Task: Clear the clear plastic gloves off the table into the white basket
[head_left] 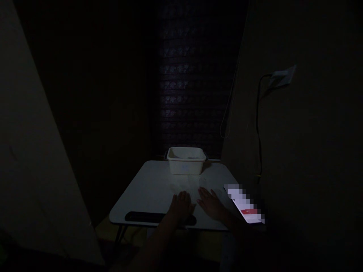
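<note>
In dim light, my left hand [181,204] rests palm down near the front of a white folding table [141,189], its fingers pointing forward. To its right my right hand [210,203] lies flat on the tabletop with its fingers spread. Faint, pale, see-through material [181,187] seems to lie just beyond my hands; its outline is too dark to make out. Behind it, at the table's back edge, stands a white plastic tub [186,166] with something pale inside that I cannot identify.
A lit screen [244,206], partly pixelated, is at the table's right edge. A dark slot [144,217] runs along the front edge. On the right wall, a cable [258,113] hangs from a socket [282,77]. Dark blinds [176,87] cover the back.
</note>
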Demonstrator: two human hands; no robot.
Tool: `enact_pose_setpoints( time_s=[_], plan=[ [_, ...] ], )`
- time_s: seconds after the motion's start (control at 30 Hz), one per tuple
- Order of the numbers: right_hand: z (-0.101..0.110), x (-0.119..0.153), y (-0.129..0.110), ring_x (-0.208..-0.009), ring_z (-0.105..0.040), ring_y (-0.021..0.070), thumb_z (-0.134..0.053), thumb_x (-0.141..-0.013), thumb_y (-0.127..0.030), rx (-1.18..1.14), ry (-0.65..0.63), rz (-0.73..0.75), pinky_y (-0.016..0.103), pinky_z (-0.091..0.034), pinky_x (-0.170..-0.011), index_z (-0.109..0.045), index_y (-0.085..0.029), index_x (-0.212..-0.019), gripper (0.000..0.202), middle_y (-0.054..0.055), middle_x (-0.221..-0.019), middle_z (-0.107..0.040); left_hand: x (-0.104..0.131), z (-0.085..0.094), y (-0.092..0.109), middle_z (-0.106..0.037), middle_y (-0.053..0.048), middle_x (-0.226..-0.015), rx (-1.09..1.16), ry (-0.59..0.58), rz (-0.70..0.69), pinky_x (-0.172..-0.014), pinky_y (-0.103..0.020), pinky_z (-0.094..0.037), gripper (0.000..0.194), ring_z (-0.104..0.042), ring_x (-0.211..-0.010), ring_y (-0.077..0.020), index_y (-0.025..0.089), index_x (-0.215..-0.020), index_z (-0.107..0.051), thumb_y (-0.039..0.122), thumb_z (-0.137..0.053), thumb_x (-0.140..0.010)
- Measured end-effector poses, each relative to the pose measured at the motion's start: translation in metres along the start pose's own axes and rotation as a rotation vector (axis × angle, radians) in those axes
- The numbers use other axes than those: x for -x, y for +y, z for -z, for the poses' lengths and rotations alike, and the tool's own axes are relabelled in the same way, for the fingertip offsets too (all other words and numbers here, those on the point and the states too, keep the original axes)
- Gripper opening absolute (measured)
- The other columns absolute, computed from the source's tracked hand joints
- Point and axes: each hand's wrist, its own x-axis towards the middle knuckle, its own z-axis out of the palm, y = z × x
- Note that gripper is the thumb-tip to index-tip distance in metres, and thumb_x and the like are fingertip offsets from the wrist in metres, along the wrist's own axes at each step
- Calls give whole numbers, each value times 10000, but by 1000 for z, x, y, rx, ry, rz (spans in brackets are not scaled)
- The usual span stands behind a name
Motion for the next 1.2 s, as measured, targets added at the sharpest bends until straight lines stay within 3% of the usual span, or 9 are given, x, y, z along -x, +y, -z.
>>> enact_pose_setpoints(
  time_s=[0.13, 0.33, 0.7, 0.83, 1.07, 1.2],
  plan=[
    [0, 5, 2, -1103, -191, 167, -79, -770, -384, -25, -40, 15, 394, -145, -875, -262, -131, -1154, 495, 91, -1208, -263, -15, -5, -3, -319, -134, -1164, -10, 10, 15, -818, -422, -223, 492, -251, -1062, -228, 105, -1110, -302, 390, -93, -767],
    [-1, 5, 2, -1112, -161, 169, -86, -767, -387, -47, -60, 2, 411, -107, -879, -230, -127, -1166, 498, 89, -1221, -233, -37, -7, -10, -296, -117, -1182, -37, -74, 86, -788, -482, -203, 443, -210, -1080, -249, 170, -1089, -333, 393, -130, -764],
    [4, 5, 3, -1112, -156, 177, -104, -761, -398, -68, -69, -6, 432, -89, -873, -213, -132, -1169, 498, 94, -1224, -226, -63, -20, -19, -275, -113, -1197, -127, 42, 269, -773, -486, -195, 456, -226, -1067, -264, 170, -1108, -313, 396, -120, -763],
    [6, 6, 2, -1109, -165, 169, -93, -764, -394, -65, -54, 2, 429, -76, -876, -222, -142, -1166, 492, 91, -1215, -250, -58, -21, -19, -239, -137, -1211, -163, 104, 270, -794, -491, -162, 498, -176, -1088, -273, 117, -1143, -261, 396, -111, -759],
    [16, 6, -1, -1106, -172, 176, -93, -764, -381, -51, 7, 10, 439, -45, -875, -249, -150, -1156, 481, 77, -1213, -258, -28, -4, -19, -232, -129, -1215, -122, 10, 231, -806, -509, -148, 501, -171, -1096, -267, 130, -1146, -263, 406, -163, -739],
    [18, 4, -14, -1103, -181, 172, -96, -767, -372, -69, 7, 58, 416, -51, -885, -254, -151, -1155, 474, 73, -1208, -270, -7, -8, -17, -249, -136, -1207, -110, -14, 126, -811, -484, -182, 499, -206, -1085, -257, 115, -1141, -273, 391, -137, -748]
  ],
)
